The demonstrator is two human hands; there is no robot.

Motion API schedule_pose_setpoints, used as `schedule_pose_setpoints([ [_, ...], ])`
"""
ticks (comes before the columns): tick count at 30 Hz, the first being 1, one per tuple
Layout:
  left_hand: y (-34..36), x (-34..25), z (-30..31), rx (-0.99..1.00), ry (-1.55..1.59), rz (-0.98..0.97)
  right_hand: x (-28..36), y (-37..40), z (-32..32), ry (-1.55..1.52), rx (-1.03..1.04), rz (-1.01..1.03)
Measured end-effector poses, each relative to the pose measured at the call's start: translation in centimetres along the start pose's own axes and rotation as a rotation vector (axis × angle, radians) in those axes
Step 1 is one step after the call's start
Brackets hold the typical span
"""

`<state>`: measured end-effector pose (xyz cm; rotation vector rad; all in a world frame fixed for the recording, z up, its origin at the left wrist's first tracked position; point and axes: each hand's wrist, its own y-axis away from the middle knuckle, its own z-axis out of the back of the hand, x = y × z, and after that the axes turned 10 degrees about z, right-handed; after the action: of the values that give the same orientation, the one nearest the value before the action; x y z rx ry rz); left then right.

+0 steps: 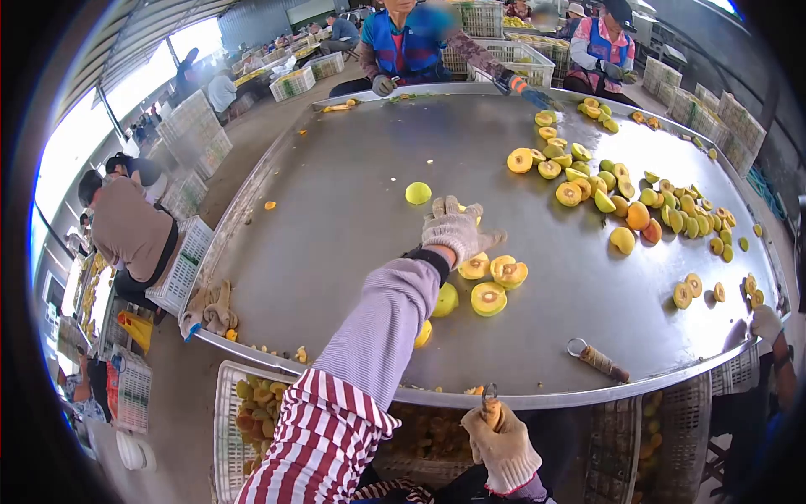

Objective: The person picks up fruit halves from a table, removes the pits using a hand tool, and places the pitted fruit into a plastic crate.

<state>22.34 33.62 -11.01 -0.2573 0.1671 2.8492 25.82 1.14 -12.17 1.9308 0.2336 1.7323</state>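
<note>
head: right hand (504, 445) holds one of two tools (603, 362).

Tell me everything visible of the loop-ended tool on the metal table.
The loop-ended tool lies on the metal table by its near edge, apart from the fruit. A thin, metal-looking ring forms one end; the rest is a stubby brown handle, apparently wrapped along part of it. It lies aslant, ring to the left and farther from that edge, handle end to the right and closer. It touches only the table.
</note>
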Motion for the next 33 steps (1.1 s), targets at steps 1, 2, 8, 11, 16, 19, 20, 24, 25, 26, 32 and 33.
schedule_pose_setpoints([
  [1, -0.8, -0.9, -0.1, 0.057, 0.034, 0.085, 1.1, 0.2, -0.5, -0.03, -0.02, -0.02],
  [2, -1.2, -1.5, -0.6, 0.118, 0.065, 0.173, 2.0, 0.3, -0.9, -0.06, -0.04, -0.044],
  [8, 3.1, -1.8, -2.8, 0.061, -0.214, -0.128, 1.4, -0.2, -0.9, -0.031, 0.047, -0.013],
  [11, 6.8, 1.2, -2.1, 0.132, -0.141, -0.368, -0.3, -0.2, -0.4, -0.001, 0.062, 0.022],
  [16, 13.9, 7.7, -1.6, 0.183, -0.042, -0.6, -1.3, 0.4, -0.2, -0.032, 0.07, 0.052],
  [19, 16.2, 9.7, 0.0, 0.338, 0.083, -0.535, -1.0, 0.3, -0.6, -0.032, 0.007, 0.056],
  [20, 16.6, 10.0, 0.7, 0.314, 0.078, -0.513, -1.1, 0.2, -0.6, 0.003, 0.012, 0.084],
  [24, 17.6, 9.7, 2.1, 0.329, 0.012, -0.185, -1.8, 0.4, -0.9, -0.088, 0.056, 0.178],
  [25, 17.6, 10.1, 2.0, 0.299, 0.115, -0.162, -2.3, 0.3, -0.8, -0.101, 0.084, 0.199],
  [26, 17.3, 10.7, 1.6, 0.266, 0.223, -0.144, -2.8, 0.0, -0.5, -0.109, 0.11, 0.22],
  [32, 25.3, 9.9, 1.5, 0.065, 0.534, -0.409, 0.0, 4.0, -1.3, -0.14, -0.017, 0.254],
  [33, 27.2, 9.7, 1.4, -0.063, 0.533, -0.529, -0.5, 4.0, -1.2, -0.257, 0.0, 0.235],
])
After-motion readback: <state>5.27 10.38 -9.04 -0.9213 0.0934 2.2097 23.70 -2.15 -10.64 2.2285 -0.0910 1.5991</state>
